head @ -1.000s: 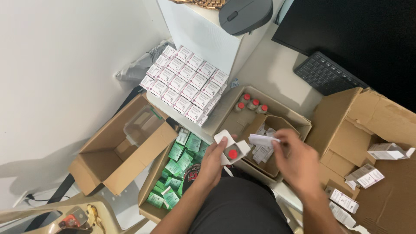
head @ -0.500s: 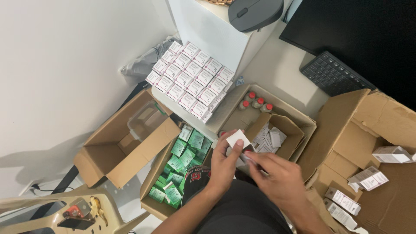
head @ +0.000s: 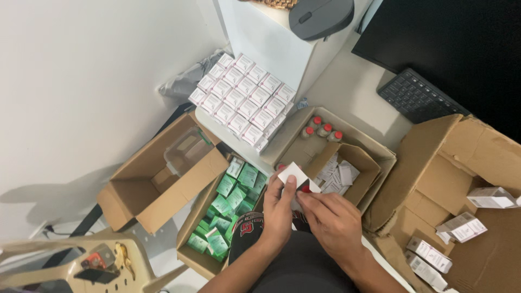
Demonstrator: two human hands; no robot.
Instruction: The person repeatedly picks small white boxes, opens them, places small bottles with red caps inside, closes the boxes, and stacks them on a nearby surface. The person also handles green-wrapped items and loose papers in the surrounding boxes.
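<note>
My left hand (head: 278, 209) holds a small white carton (head: 293, 172) with its top flap open, over my lap. A red-capped vial (head: 305, 188) shows at the carton's mouth. My right hand (head: 331, 220) is beside it, fingertips pinched at the carton's opening by the vial. Just beyond, a cardboard box (head: 374, 154) holds three red-capped vials (head: 324, 129) and an inner box of folded white leaflets (head: 339, 174).
Rows of white cartons (head: 241, 100) lie on the white table edge. A box of green cartons (head: 228, 203) sits below left, an open cardboard box (head: 163, 173) further left. A large cardboard box with white cartons (head: 461, 228) is right. Keyboard (head: 415, 95) and mouse (head: 320, 16) lie beyond.
My right hand, which held a white leaflet beside the carton, has come in to the carton's mouth. Both hands have drawn closer to my lap, and the leaflet is out of sight.
</note>
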